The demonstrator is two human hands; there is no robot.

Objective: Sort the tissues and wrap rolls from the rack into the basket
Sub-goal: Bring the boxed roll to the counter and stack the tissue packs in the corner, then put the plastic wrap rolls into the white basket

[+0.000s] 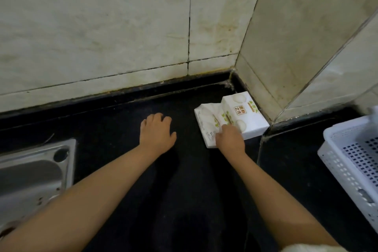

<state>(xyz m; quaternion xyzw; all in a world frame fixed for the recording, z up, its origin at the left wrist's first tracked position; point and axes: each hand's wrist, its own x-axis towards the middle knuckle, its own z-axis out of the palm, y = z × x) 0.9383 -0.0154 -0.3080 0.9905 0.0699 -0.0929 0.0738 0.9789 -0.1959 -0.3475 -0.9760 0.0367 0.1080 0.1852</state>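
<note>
Two white tissue packs with green leaf print lie side by side on the black counter, in the corner by the tiled wall. The larger pack is against the wall; the flatter pack lies to its left. My right hand rests on their near ends, fingers curled over the seam between them; whether it grips one I cannot tell. My left hand lies palm down on the bare counter, fingers apart, holding nothing. A white perforated plastic basket stands at the right edge, partly out of view.
A steel sink with a round tap hole is set into the counter at the left. Stained marble wall tiles close off the back, and a tiled pillar juts out between the packs and the basket.
</note>
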